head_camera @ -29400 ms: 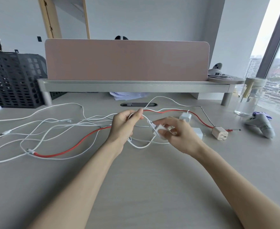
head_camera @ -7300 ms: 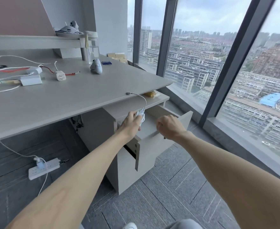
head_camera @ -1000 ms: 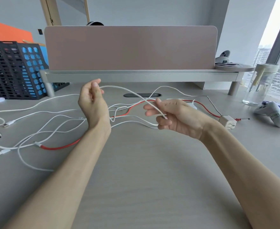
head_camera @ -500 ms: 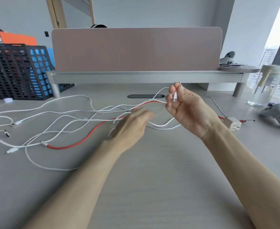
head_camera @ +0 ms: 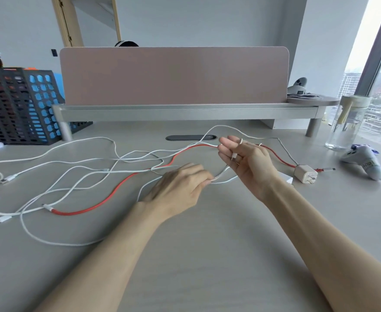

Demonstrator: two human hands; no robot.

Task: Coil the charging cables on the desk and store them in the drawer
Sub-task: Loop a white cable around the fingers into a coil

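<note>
Several white charging cables (head_camera: 77, 170) lie tangled across the grey desk (head_camera: 196, 255), crossed by a red cable (head_camera: 108, 199). My right hand (head_camera: 246, 163) is raised palm-up above the desk, with a thin white cable looped over its fingers and the cable's plug end held against the palm. My left hand (head_camera: 180, 188) is lower and slightly blurred, pinching that same white cable (head_camera: 221, 176) at its fingertips just left of the right wrist. A beige charger plug (head_camera: 305, 173) lies to the right. The drawer is out of view.
A pink divider on a grey monitor shelf (head_camera: 185, 111) runs along the back. A black and blue mesh basket (head_camera: 20, 104) stands back left. A clear water bottle (head_camera: 349, 122) and a white game controller (head_camera: 365, 161) sit at the right, by the window.
My left hand has moved right and closed on the white cable below my right hand. The cable now loops over my right hand's fingers, and that hand has dropped slightly.
</note>
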